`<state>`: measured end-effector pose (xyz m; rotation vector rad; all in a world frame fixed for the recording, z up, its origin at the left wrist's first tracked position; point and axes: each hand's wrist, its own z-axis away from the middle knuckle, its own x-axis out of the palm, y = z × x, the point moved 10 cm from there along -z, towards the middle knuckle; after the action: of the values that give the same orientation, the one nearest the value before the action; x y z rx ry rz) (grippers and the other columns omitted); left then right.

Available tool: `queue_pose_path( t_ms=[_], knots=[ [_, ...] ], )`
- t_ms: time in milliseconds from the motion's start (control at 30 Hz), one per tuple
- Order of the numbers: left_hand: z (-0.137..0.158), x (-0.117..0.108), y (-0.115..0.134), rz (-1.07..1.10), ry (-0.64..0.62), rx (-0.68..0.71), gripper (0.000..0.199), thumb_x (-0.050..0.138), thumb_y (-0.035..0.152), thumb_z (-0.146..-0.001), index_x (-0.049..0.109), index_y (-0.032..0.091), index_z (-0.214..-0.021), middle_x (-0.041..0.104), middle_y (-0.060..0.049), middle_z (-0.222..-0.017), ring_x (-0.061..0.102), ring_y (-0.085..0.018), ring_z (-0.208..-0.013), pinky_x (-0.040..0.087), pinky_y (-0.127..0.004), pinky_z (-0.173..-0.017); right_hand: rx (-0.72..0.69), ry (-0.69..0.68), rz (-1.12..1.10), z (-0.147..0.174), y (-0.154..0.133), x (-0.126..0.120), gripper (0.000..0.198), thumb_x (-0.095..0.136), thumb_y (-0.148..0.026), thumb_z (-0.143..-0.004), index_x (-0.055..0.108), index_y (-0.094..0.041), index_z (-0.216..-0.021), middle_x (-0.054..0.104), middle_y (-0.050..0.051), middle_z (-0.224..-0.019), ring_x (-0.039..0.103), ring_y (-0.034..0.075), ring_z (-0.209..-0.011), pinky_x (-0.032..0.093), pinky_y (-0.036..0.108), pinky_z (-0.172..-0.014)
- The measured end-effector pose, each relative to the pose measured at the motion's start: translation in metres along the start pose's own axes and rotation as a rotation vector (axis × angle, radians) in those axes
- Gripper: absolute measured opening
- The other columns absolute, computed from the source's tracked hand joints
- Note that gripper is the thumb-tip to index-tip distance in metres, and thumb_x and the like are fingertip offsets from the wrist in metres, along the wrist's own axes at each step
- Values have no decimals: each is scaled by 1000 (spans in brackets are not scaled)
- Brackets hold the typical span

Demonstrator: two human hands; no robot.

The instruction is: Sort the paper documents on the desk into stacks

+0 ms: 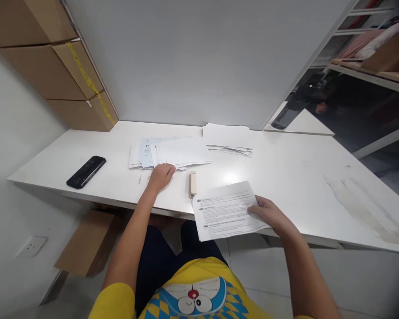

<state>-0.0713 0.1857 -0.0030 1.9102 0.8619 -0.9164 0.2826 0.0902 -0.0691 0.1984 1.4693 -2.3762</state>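
Observation:
My right hand (267, 212) pinches a printed sheet of paper (226, 208), thumb on top, at its right edge. The sheet is tilted and hangs over the table's front edge. My left hand (162, 176) rests at the near edge of a loose paper stack (182, 149), its fingers curled against the papers. Whether a sheet is between those fingers is hidden. Some sheets in the stack are pale blue with print. Between my two hands lies a small cream stapler (193, 183).
At the back of the white table (286, 177) lies a second paper pile (226, 130), with thin strips (231, 149) before it. A black phone (86, 172) lies at left. Cardboard boxes (76, 84) stand back left; a dark bottle (294, 104) is at right.

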Motion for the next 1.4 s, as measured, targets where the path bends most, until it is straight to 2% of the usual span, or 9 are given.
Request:
queue_pose_path(
  t_ms=[133,300,467,633,767,967,1267,1400],
  knots=[
    [0,2,2,-10,-16,15,38,33,32,-102,68,20,-92,74,-6,-94,66,-21,-90,46,-36,-83,-6,-62,1,6,7,8,51,58,-26,-67,68,-13,-116,75,11,-108,70,29,-90,55,38,-79],
    [-1,1,4,-47,-6,36,38,33,31,-102,68,20,-91,74,-6,-95,66,-21,-90,46,-36,-83,-5,-53,-51,12,16,12,51,60,-28,-68,67,-13,-116,75,10,-105,71,29,-89,55,40,-81],
    [0,3,6,-64,-24,36,36,34,30,-102,68,19,-91,73,-6,-92,66,-22,-89,46,-37,-84,17,-130,-109,24,16,23,51,63,-30,-66,67,-14,-115,76,11,-104,71,30,-89,55,41,-78],
    [0,3,5,-68,-25,41,35,35,29,-101,68,20,-91,74,-6,-92,66,-22,-90,46,-38,-85,-4,-18,-112,26,8,23,54,62,-34,-66,67,-13,-115,75,12,-107,71,31,-94,55,41,-84],
    [0,3,4,-82,-30,40,36,35,29,-102,67,20,-91,74,-6,-93,66,-22,-90,46,-38,-84,-3,22,-49,20,14,24,52,59,-31,-70,66,-14,-118,74,11,-109,70,30,-96,55,40,-84],
    [0,-2,7,-75,-19,31,33,38,28,-101,67,20,-89,74,-6,-91,66,-22,-88,46,-36,-83,17,-1,-14,26,17,22,52,60,-29,-72,64,-18,-123,72,11,-117,69,29,-98,55,38,-83],
    [0,-3,7,-43,-3,40,32,38,28,-101,66,20,-87,73,-5,-88,66,-21,-85,47,-36,-82,7,-48,-139,28,19,29,54,62,-31,-74,61,-17,-126,71,11,-118,69,29,-101,54,38,-84],
    [-1,-2,7,-40,-11,40,34,37,28,-101,66,20,-86,72,-6,-86,66,-21,-84,47,-36,-82,15,-22,-190,32,17,28,54,65,-34,-72,62,-17,-123,72,11,-117,69,30,-101,55,38,-83]
  ],
)
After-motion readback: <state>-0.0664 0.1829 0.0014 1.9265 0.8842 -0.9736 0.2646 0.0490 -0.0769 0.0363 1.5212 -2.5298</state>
